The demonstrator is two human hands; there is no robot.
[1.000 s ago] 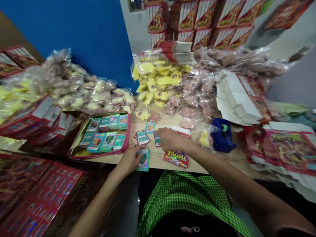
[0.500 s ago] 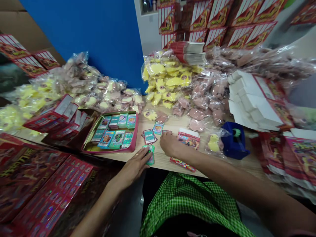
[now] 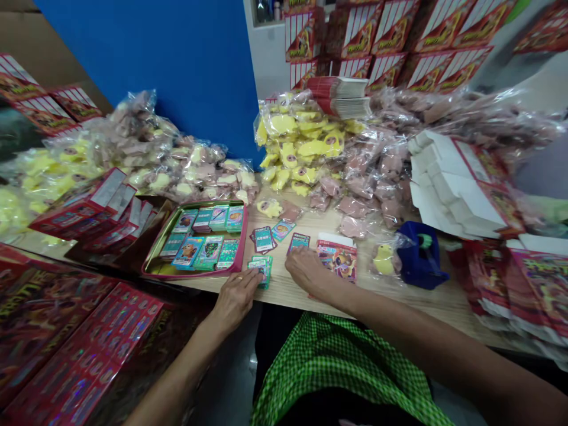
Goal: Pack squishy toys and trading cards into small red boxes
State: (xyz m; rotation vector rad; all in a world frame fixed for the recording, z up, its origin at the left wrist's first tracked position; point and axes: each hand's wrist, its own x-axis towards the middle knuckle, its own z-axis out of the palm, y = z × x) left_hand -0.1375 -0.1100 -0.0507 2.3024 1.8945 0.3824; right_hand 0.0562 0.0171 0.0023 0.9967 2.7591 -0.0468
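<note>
My left hand (image 3: 238,294) lies palm down at the table's front edge, its stretched fingers resting on a slightly spread stack of green trading cards (image 3: 262,268). To the right, my right hand (image 3: 306,269) is closed with fingers bent down, just below a small pile of dark-bordered cards (image 3: 298,241); whatever its fingertips hold is hidden. Between and beyond the hands sit another card pile (image 3: 263,239) and a teal card with a yellow picture (image 3: 283,228). A red printed box (image 3: 338,259) stands beside my right hand. Further left, an open pink-rimmed tin (image 3: 243,248) holds several card stacks.
Bagged yellow plush toys (image 3: 284,148) and bagged pinkish-brown plush toys (image 3: 361,183) heap along the back. At right are a blue tape dispenser (image 3: 419,260), white-backed cartons (image 3: 452,183) and red packaging (image 3: 541,284). Red boxes (image 3: 89,204) crowd the left.
My right hand has drawn slightly down, uncovering more of the dark-bordered cards. The red strip packet is now almost covered by my right hand and forearm. The green cards are more spread.
</note>
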